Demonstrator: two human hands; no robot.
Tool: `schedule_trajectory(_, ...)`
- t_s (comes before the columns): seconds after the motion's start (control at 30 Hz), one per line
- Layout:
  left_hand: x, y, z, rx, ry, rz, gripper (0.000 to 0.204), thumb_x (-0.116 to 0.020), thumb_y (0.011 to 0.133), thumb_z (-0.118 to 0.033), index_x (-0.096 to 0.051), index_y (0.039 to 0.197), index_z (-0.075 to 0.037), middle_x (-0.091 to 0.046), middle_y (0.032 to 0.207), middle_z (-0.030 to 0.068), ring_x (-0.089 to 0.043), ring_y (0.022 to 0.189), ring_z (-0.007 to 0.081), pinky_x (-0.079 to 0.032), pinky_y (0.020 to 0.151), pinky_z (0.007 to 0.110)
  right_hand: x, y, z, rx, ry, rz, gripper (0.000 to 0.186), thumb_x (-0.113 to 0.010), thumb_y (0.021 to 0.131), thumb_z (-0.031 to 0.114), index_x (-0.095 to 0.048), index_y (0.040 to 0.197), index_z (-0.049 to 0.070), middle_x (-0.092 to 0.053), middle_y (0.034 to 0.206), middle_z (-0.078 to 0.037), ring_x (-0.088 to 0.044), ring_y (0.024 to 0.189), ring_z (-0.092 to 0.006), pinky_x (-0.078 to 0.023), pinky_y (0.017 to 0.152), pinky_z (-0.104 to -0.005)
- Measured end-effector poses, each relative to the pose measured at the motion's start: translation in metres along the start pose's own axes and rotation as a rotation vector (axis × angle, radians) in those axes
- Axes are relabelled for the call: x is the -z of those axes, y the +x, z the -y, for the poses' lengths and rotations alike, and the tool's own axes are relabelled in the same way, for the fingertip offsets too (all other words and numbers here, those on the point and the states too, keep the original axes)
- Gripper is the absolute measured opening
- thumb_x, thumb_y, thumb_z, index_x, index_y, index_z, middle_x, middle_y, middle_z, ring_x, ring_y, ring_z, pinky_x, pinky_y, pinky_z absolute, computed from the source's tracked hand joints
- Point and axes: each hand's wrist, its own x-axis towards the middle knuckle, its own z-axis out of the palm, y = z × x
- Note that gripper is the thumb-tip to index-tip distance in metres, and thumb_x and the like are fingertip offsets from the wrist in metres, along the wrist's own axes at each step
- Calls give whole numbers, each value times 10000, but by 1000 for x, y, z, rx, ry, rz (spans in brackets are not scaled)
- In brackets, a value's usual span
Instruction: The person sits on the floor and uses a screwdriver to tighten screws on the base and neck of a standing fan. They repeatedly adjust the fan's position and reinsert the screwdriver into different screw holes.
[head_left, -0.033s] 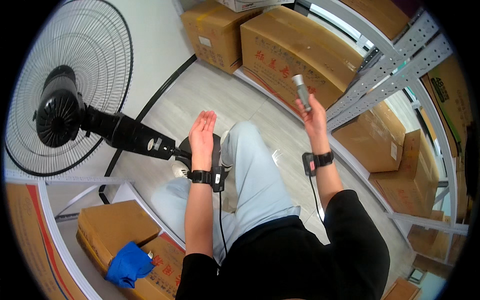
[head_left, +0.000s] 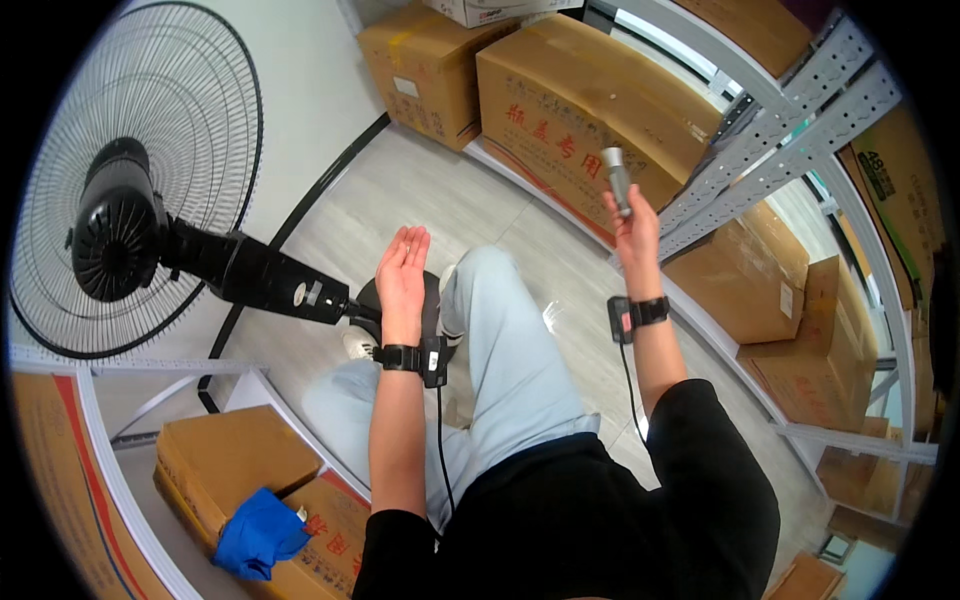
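Grey along its body and silvery at its wider end, a slim cylindrical object is held in the right hand, with the fingers and thumb gripping its lower part. Its kind cannot be told for certain. By comparison with the picture just before, the object has been carried slightly to the right, and its lean seems to have been reduced a little. The grip looks unaltered, so by judgement only its position and angle are being adjusted, and it remains secured by this one hand.

The object's long axis is roughly in line with the raised forearm. Its silvery end is pointed away from the body, toward the top of the view, and tipped slightly left; the opposite end is partly covered by the fingers. Beyond the hand, a large brown cardboard carton with red lettering is seen behind the object. To the right of the hand, a perforated grey metal shelf post is seen.

The left hand is held palm up, fingers extended side by side, with nothing gripped; it is well apart from the object. Left of that hand, a black standing fan with a round wire cage is seen. Around each wrist, a black strap with a small box is worn.
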Motion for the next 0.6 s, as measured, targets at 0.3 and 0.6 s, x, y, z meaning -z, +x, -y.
schedule_trajectory(0.3,-9,3,14,104,-38,-17,352,-399,945,-8,-381,1258,152,-463,1216,233,-482,1193,351,-417,1069,447,93,83,9,230,104,-431,225,-555,948,140,-541,988,-80,-561,967,-136,-622,744,-225,-585,732,-319)
schedule_trajectory(0.6,-10,1,9,134,-52,-38,306,-457,936,-29,-431,1193,133,-497,1155,211,-513,1145,332,-435,1051,442,77,89,2,143,69,-383,256,-589,931,142,-551,1023,-93,-594,985,-148,-654,813,-268,-597,661,-311)
